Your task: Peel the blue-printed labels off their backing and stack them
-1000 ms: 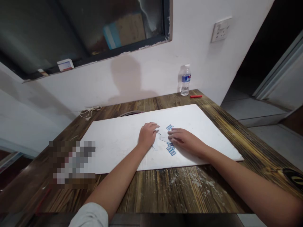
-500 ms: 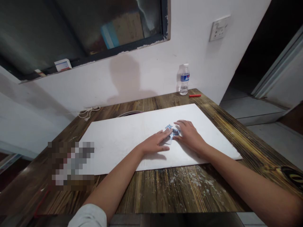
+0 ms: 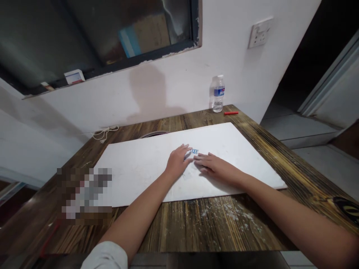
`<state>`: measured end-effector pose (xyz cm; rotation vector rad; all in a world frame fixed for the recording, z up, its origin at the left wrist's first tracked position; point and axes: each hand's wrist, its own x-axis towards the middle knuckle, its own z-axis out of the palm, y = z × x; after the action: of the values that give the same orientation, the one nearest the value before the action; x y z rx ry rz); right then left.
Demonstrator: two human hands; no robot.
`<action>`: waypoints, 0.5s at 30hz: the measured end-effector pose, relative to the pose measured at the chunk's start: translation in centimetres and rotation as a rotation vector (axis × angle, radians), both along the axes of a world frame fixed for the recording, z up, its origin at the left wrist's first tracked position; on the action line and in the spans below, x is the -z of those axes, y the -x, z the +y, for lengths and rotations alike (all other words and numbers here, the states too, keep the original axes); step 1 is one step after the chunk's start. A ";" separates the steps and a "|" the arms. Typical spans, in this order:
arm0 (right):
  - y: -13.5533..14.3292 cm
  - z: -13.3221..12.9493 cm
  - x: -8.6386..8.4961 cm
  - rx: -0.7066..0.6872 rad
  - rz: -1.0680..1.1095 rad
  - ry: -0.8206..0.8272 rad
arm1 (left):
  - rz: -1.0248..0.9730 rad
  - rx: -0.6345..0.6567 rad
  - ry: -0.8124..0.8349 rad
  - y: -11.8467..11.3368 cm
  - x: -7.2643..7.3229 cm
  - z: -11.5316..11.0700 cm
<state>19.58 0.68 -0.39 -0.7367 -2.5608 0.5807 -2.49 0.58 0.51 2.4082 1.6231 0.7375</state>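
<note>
At the left of the frame, a cord [image 3: 105, 132] is seen on the table [image 3: 174, 224], beyond the edge of the board [image 3: 134, 172]. Near the centre, the left hand [image 3: 176, 162] is held with fingers bent and a narrow gap to the thumb; whether anything is pinched there cannot be told. Just beside its fingertips, the blue-striped card [image 3: 194, 151] is seen on the board, between the two hands. Right of centre, the right hand [image 3: 214, 166] is laid low, fingers close together; what is under them is hidden. Close two-handed handling seems in hand, and a light fingertip touch is called for by so thin a card.
</note>
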 end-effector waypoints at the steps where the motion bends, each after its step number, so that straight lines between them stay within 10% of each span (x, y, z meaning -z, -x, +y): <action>1: 0.2 -0.4 -0.2 -0.048 0.006 0.003 | -0.016 -0.076 -0.007 0.2 0.1 0.2; 4: 1.0 -1.7 -0.7 -0.230 -0.031 -0.003 | -0.042 -0.120 0.080 0.4 -0.3 0.2; 7: 1.5 -2.3 -0.9 -0.322 -0.064 -0.037 | -0.027 0.147 0.240 0.2 -1.0 0.0; 10: 1.2 -1.8 -0.7 -0.160 -0.074 -0.077 | -0.094 0.417 0.291 0.0 -1.5 -0.3; 15: -0.6 0.2 -0.2 0.188 -0.108 -0.127 | -0.183 0.472 0.276 0.1 -2.0 -0.7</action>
<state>20.22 0.92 -0.23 -0.9740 -2.5590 0.3236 -2.58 -0.16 2.51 2.3064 0.9579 0.5816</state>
